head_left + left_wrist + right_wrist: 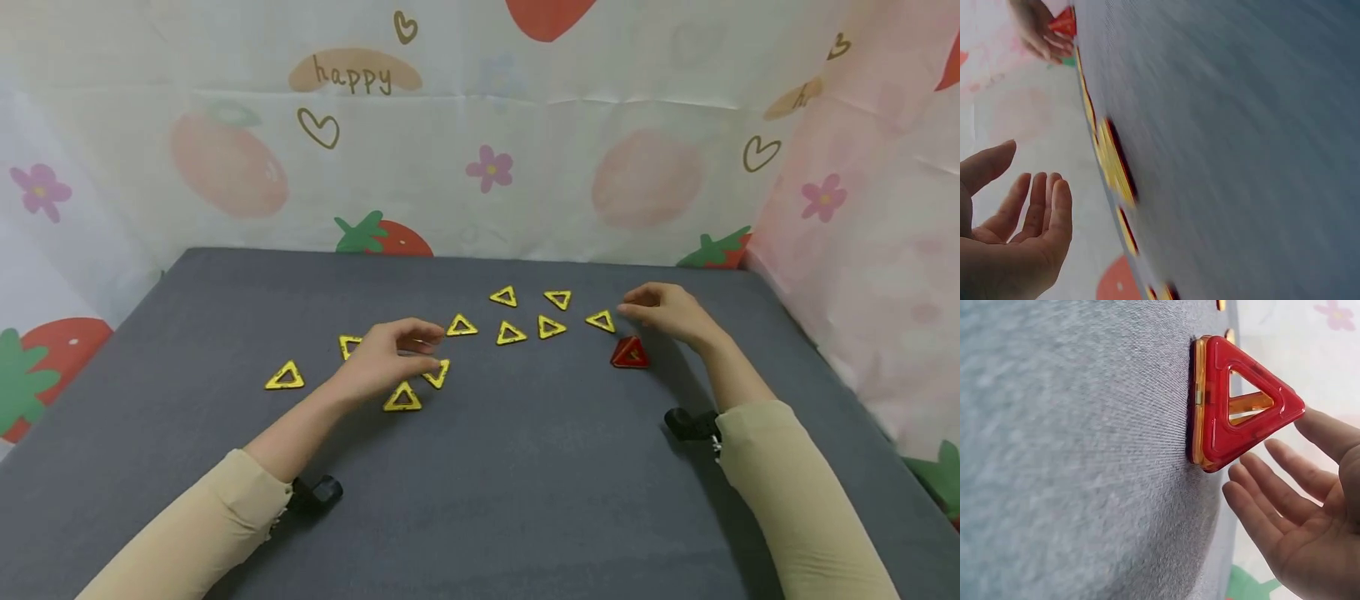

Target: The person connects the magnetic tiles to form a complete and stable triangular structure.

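On the grey cloth, a small red pyramid (622, 360) of triangular magnetic tiles stands at the right. The right wrist view shows its red tile face (1215, 419) with an open middle, and orange-yellow tile edges along its base. My right hand (666, 310) hovers just behind it with loosely bent fingers, holding nothing. Beside that hand lies a yellow triangle tile (601, 327). My left hand (390, 354) is raised over the left group, fingers relaxed and nothing between them. It partly covers a yellow tile (443, 375); another yellow tile (402, 406) lies just in front.
Several more yellow triangle tiles lie flat towards the back middle, among them a tile (512, 339). A separate tile (285, 384) is at the far left. Printed cloth walls (465, 108) enclose the back and sides of the table (525, 483).
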A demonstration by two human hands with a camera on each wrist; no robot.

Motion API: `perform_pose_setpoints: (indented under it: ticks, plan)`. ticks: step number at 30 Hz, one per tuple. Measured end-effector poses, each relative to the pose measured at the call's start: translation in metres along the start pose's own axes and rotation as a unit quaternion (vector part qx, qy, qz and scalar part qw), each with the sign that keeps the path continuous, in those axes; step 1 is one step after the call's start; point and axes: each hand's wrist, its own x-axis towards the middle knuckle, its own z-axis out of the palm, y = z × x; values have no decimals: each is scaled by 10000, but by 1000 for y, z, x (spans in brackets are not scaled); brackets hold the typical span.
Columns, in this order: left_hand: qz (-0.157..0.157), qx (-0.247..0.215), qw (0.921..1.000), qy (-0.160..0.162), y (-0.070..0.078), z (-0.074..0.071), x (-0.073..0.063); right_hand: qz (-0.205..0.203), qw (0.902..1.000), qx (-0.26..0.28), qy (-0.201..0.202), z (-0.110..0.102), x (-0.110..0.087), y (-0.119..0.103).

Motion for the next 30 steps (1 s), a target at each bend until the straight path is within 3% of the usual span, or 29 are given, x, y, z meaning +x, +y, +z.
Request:
perform_pose_setpoints:
  ticks: [6,13,30]
  plan:
    - [-333,531,9978,-196,-16,-21,-19,-37,9996,-59,-290,2,11,-1]
    - [-424,1001,9924,-578,-21,-21,-23,-140,9982,-353,-466,5,17,-6]
    - [-402,975,9924,-628,-28,-21,-23,-381,9953,-843,-273,13,24,-2]
